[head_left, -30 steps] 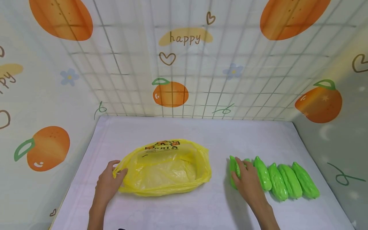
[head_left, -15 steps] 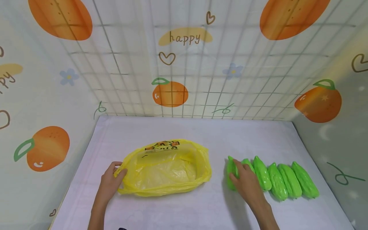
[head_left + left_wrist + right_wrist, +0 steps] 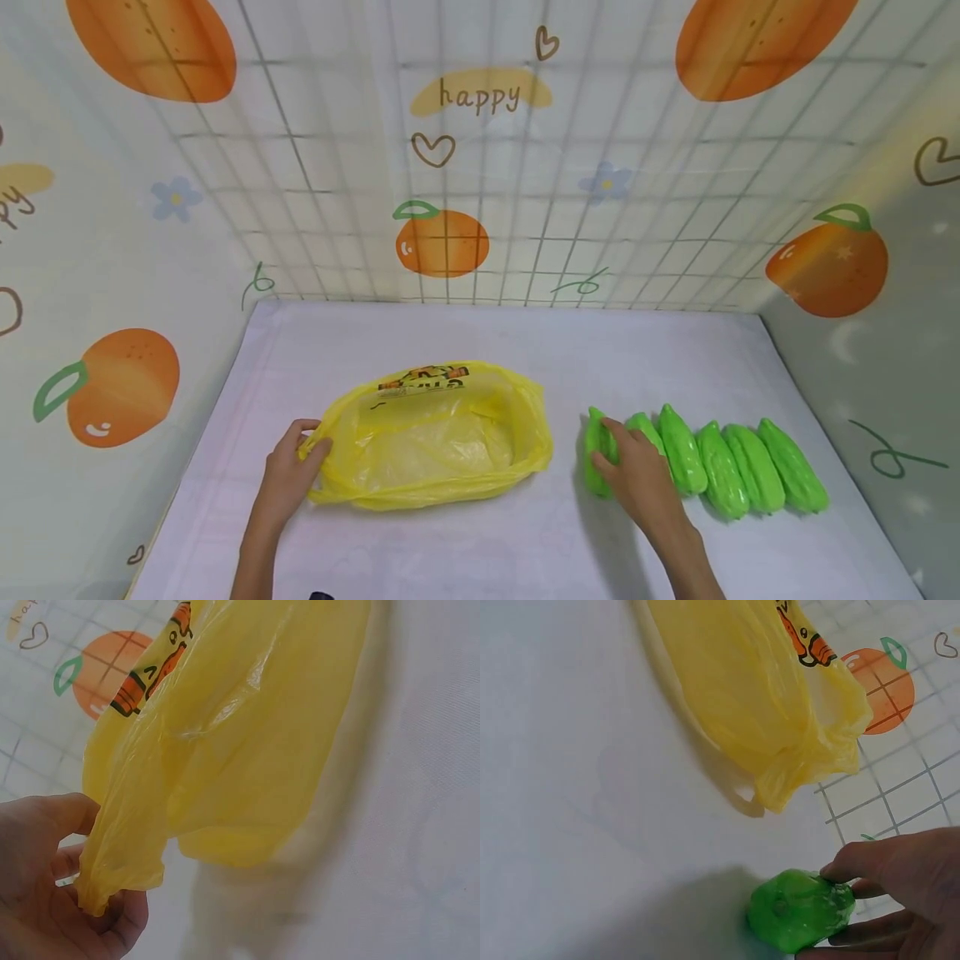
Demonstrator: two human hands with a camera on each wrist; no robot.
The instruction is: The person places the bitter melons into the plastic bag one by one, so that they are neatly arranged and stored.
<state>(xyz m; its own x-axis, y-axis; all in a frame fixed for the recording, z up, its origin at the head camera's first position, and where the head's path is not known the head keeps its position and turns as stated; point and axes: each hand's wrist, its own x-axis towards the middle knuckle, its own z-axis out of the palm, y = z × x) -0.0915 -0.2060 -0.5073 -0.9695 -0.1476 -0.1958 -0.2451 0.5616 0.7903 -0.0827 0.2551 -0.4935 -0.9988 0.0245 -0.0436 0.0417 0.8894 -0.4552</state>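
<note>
A yellow plastic bag (image 3: pixel 420 494) lies on the table with its wide mouth spread upward and nothing visible inside. At its left end my left hand (image 3: pixel 288 471) pinches the gathered edge between thumb and fingers, clearer in the left wrist view, where the bag's handle (image 3: pixel 124 862) bunches in the grip. To the right of the bag, my right hand (image 3: pixel 637 471) grips a long, glossy green vegetable (image 3: pixel 594 450) with ridged sides and a pointed tip. The right wrist view shows its rounded end (image 3: pixel 791 911) between thumb and fingers. Part of it is hidden behind the hand.
Several similar green vegetables (image 3: pixel 722 475) lie side by side to the right of my right hand, the nearest partly covered by it. The white table (image 3: pixel 480 550) is bounded by printed cloth walls (image 3: pixel 517 167) behind and at both sides.
My right hand has moved slightly left with the green vegetable, widening its distance from the row. The left hand has drawn slightly closer in on the bag's edge.
</note>
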